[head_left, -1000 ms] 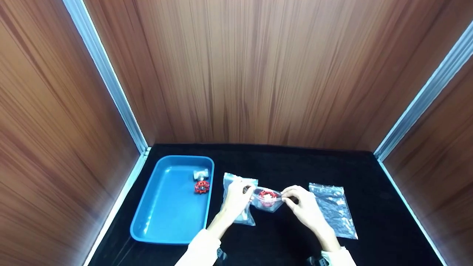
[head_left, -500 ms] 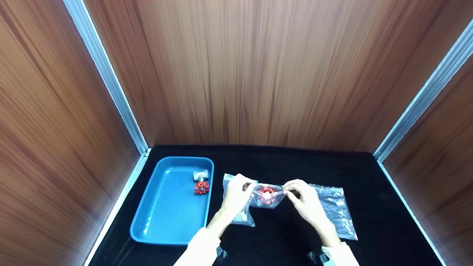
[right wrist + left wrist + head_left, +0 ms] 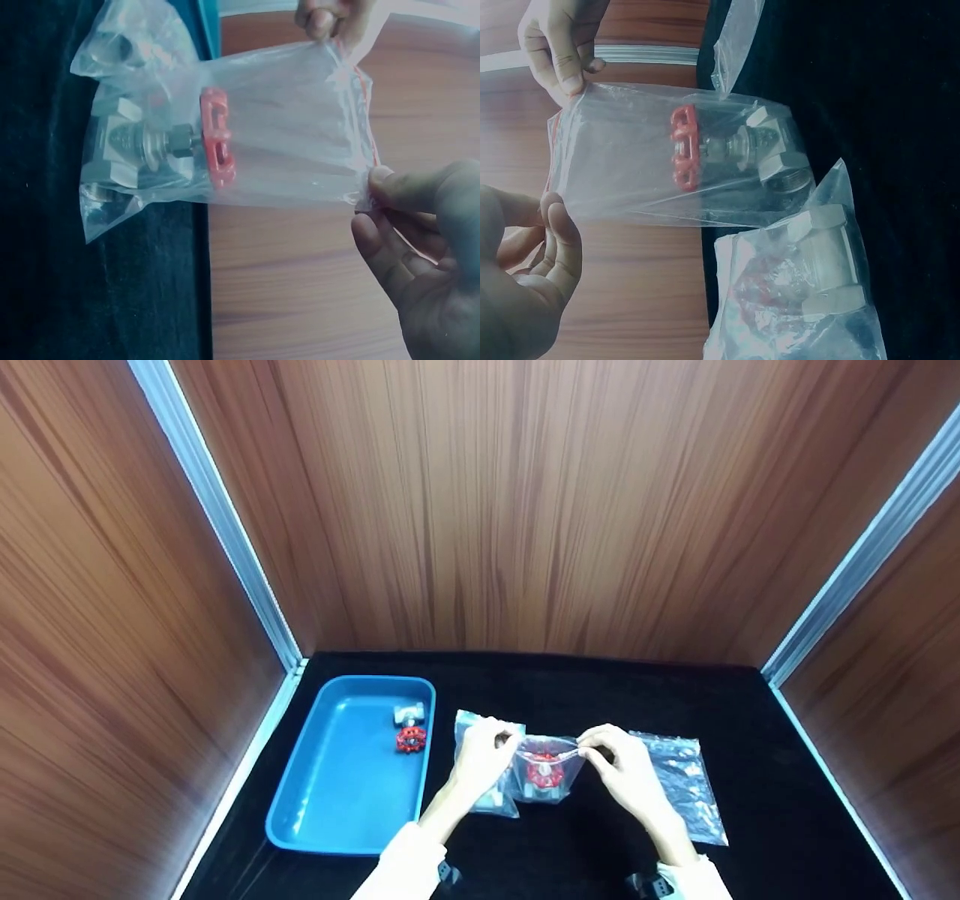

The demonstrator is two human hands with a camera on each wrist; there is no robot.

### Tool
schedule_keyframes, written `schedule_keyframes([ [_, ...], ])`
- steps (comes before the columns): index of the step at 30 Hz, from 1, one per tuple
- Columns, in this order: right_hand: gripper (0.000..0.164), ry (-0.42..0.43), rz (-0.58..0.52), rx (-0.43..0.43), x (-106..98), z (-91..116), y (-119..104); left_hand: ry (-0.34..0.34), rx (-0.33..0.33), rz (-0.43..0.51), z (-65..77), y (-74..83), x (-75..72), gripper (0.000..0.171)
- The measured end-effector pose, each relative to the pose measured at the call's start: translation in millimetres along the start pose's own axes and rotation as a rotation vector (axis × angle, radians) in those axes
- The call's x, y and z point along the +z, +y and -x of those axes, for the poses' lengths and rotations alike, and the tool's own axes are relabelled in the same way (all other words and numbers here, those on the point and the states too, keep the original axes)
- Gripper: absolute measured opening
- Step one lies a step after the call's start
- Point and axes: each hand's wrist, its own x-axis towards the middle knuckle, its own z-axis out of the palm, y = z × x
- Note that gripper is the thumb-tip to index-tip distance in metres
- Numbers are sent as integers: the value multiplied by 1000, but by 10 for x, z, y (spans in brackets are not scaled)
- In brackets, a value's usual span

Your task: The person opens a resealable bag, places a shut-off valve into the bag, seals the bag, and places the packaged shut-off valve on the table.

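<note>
Walls (image 3: 495,510) border the black surface (image 3: 570,690). The left tray (image 3: 337,787) holds one valve (image 3: 410,736); left hand (image 3: 482,754) and right hand (image 3: 621,765) pinch another's (image 3: 686,150) bag (image 3: 634,154).

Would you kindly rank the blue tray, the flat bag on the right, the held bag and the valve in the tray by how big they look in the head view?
Largest to smallest:
Blue tray
Flat bag, partly hidden by the right hand
Held bag
Valve in the tray
</note>
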Motion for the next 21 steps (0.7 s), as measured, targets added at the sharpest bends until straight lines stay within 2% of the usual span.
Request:
schedule_keyframes([
  [4,16,15,-21,19,0,13,-7,-2,27,-28,0,1,-4,11],
  [10,20,43,-12,42,29,21,19,-52,1,-22,41,-21,-17,9],
  [21,21,64,-22,94,73,18,44,-79,27,136,113,-153,-37,21],
])
